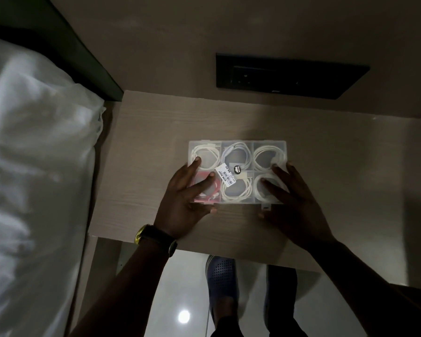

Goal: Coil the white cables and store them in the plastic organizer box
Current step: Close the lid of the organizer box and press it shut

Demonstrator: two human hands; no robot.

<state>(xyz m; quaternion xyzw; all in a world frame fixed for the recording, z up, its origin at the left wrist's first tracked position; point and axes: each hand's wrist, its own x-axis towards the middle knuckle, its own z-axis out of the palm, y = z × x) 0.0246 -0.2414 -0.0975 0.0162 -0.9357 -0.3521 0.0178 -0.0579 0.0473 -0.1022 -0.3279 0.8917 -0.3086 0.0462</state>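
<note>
The plastic organizer box (237,172) sits flat on the wooden bedside table (136,142), near its middle, w/ the clear lid down over six compartments. White cables (269,154) lie coiled in five of them; the near-left one holds something red (206,188), can't tell what. A price sticker (225,177) sits on the lid centre.

Left hand (188,198) is spread wide, palm down, fingers flat on the lid's left half, thumb at the near edge. Right hand (292,203) is likewise splayed over the right half, thumb near the small latch tab (265,206) on the front edge. Neither grips anything; both press or steady.

Judging by this, coiling is done & the step in hand is closing the box. To do it well: keep even downward pressure on both halves so the lid seats w/o bowing, check no cable loop sticks out btw lid and rim, then use the right thumb to snap the latch while the left hand holds the box from sliding. Whether the latch is already caught can't be told in this dim light.
</note>
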